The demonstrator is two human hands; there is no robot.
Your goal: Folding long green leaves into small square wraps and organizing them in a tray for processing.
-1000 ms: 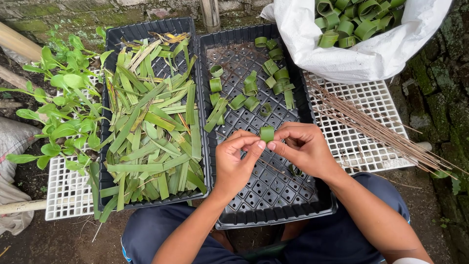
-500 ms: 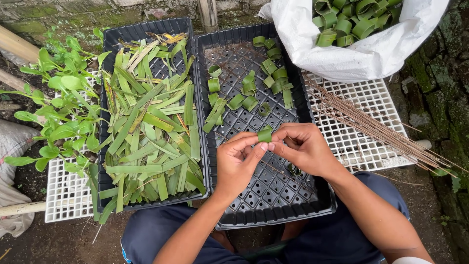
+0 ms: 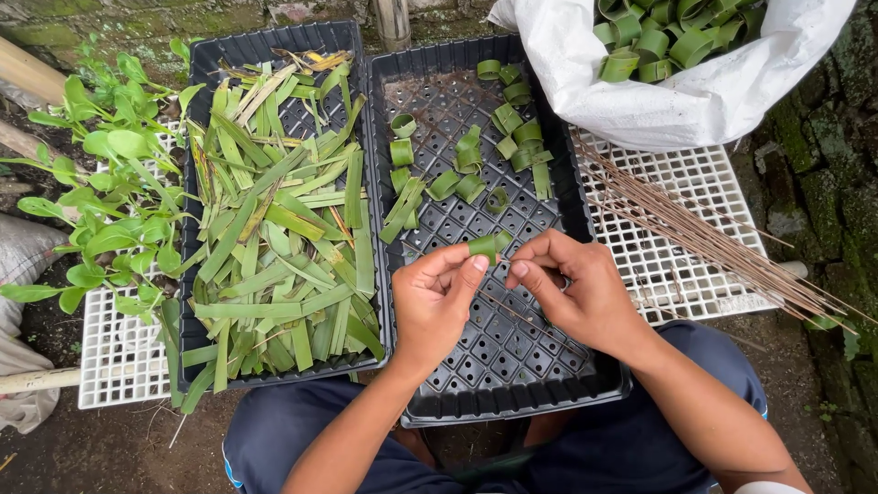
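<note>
Leaf ring (image 3: 485, 247) — pinched between left hand (image 3: 437, 302) and right hand (image 3: 576, 291) over the right tray (image 3: 512, 402), whose near half lies bare — finished rings crowd its far edge.

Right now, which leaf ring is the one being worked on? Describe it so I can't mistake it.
Find the right-hand black tray. Above its near half, the left hand and right hand meet. The leaf ring is pinched between their fingertips; the other rings lie loose at the tray's far end.
</note>
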